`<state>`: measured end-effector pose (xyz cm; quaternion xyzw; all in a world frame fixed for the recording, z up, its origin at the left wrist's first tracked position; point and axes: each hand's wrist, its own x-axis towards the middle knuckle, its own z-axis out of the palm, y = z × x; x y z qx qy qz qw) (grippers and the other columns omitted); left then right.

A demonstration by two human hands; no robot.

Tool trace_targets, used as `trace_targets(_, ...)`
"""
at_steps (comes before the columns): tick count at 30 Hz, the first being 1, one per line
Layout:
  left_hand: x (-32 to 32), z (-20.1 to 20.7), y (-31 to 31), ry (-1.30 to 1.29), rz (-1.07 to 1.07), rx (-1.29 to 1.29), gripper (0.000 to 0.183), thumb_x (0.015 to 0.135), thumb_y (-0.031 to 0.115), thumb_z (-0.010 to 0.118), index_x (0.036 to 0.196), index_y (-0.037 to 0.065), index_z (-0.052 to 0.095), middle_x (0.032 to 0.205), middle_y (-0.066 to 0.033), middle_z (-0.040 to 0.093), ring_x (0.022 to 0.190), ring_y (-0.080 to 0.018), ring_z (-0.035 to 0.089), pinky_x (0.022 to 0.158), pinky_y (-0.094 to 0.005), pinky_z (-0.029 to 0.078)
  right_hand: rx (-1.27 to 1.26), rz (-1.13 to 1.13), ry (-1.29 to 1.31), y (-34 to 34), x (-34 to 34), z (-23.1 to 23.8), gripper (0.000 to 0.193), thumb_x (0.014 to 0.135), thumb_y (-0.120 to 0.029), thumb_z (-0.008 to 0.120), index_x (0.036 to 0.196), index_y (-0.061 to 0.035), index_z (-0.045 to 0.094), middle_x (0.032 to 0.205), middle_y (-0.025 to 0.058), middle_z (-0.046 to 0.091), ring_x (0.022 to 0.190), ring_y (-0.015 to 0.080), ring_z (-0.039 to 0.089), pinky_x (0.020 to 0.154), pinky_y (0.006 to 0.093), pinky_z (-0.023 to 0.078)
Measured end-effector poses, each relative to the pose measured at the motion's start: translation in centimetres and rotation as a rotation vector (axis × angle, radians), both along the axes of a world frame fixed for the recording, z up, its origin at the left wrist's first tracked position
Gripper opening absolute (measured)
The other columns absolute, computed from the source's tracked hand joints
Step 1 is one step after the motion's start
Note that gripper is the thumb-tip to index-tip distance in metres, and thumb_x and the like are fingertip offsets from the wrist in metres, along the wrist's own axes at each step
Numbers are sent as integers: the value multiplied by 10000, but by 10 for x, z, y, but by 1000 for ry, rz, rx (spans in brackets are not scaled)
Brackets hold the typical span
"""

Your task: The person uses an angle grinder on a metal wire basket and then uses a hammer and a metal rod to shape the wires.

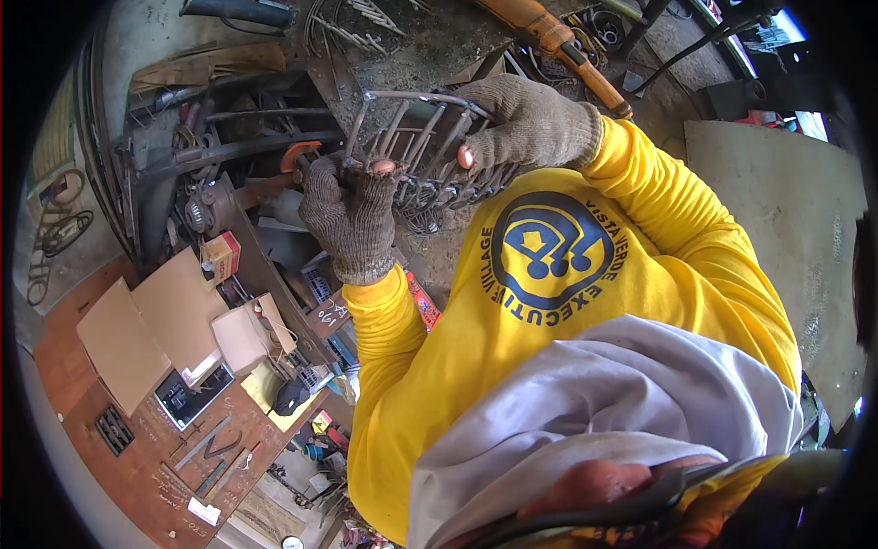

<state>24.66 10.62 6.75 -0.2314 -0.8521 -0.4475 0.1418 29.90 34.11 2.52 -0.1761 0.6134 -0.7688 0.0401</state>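
A cage-like frame of welded metal rods (416,142), rusty and grey, is held up between my two gloved hands. My left hand (352,215) wears a brown knit glove with a bare fingertip showing, and it is closed on the frame's lower left end. The right hand (540,123), in a matching glove with its thumb tip bare, wraps round the other end from the far side. Bars spread open toward the upper left, while those nearer my chest look bunched. My palms and the rods inside them are hidden.
Just left of the frame stands an orange-tipped metal tool (297,156). An orange power tool (553,41) lies beyond my right hand. Loose rods (366,23) rest at the back. At left, a brown wooden table (82,412) bears cardboard (178,297), hand tools and boxes.
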Motion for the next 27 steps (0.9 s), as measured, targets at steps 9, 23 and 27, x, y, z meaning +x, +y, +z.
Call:
trace_targets(9,-4,-7,-10,20,-55,-19,544,723,517,863,741,51,582,682,-35,585,625,-174,540,604,-322,430,70,26,71,0,-5,-2,405,840,-259,814,1131,-11,679,940,46,733,865,144,683,817,309,554)
trace_targets(23,-6,-13,-28,311,-17,-173,605,745,645,774,789,67,601,718,-47,597,660,-210,588,606,-351,447,170,131,224,-1,-17,-4,372,886,-299,769,1101,-5,696,982,116,729,891,217,691,773,338,535)
trace_targets(27,-25,5,-32,473,-60,-346,693,698,736,744,820,60,651,731,-67,607,667,-258,602,622,-367,471,127,103,178,-14,-17,-9,369,876,-275,775,1110,-3,686,971,131,724,925,250,695,788,352,536)
